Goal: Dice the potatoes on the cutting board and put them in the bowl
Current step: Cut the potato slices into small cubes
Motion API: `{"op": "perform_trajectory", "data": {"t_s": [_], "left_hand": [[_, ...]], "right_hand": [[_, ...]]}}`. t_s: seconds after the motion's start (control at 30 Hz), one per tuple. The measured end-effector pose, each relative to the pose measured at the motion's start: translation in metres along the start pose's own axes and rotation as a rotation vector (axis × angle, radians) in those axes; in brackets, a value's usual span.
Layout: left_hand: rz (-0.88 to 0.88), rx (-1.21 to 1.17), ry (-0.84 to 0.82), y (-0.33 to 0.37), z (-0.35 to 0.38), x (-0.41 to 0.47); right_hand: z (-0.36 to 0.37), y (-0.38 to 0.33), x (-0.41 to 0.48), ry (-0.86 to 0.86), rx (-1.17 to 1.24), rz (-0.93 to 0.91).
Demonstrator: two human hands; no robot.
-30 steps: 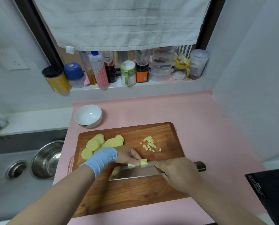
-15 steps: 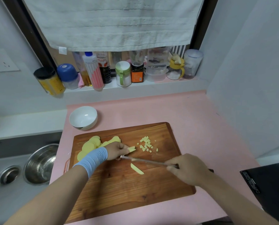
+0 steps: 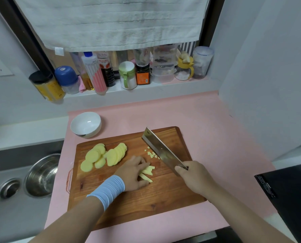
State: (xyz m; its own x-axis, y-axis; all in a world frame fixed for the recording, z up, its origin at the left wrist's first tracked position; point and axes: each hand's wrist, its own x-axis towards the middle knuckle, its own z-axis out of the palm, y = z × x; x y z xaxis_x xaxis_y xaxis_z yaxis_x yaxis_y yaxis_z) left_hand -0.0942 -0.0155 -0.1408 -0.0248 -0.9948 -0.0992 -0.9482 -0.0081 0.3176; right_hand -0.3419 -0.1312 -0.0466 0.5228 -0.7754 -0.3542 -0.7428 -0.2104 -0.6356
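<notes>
A wooden cutting board [image 3: 128, 199] lies on a pink mat. Round potato slices [image 3: 104, 156] are fanned out at its far left. A few potato strips [image 3: 147, 171] lie mid-board under the fingertips of my left hand [image 3: 133, 173], which has a blue wristband. Small potato dice [image 3: 151, 153] sit just beyond, partly hidden by the cleaver [image 3: 161, 149]. My right hand [image 3: 193, 176] grips the cleaver's handle, blade raised and angled toward the far edge. The white bowl [image 3: 85, 124] stands empty beyond the board's far left corner.
A steel bowl [image 3: 41, 176] sits in the sink at left, by the drain [image 3: 8, 188]. Jars and bottles [image 3: 125, 72] line the window ledge under a hanging towel. A black appliance [image 3: 290, 195] is at the right edge. White walls close in on the right.
The cleaver went from lying across the strips to lifted and swung toward the far right. My left hand has gathered the strips together mid-board.
</notes>
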Motion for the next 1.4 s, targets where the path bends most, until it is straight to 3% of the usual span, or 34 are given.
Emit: {"op": "perform_trajectory", "data": {"t_s": [0.13,0.4,0.6,1.1,1.27,1.4], "left_hand": [[-0.050,-0.042,0.062,0.008,0.009,-0.004],[-0.435,-0.135,0.269,0.044,0.029,-0.020],[-0.112,-0.349,0.265,0.012,0.021,-0.047],[-0.089,-0.346,0.243,-0.015,0.018,-0.042],[-0.054,-0.321,0.163,-0.010,0.006,-0.038],[0.043,-0.221,0.292,0.013,0.013,-0.038]], "right_hand": [[0.011,0.003,-0.007,-0.009,-0.044,0.014],[0.032,-0.002,-0.022,-0.014,-0.268,0.018],[0.039,-0.001,-0.028,-0.056,-0.273,0.042],[0.041,-0.006,-0.024,-0.128,-0.244,0.056],[0.044,-0.008,-0.026,-0.125,-0.250,0.081],[0.045,-0.011,-0.028,-0.103,-0.282,0.070]]}}
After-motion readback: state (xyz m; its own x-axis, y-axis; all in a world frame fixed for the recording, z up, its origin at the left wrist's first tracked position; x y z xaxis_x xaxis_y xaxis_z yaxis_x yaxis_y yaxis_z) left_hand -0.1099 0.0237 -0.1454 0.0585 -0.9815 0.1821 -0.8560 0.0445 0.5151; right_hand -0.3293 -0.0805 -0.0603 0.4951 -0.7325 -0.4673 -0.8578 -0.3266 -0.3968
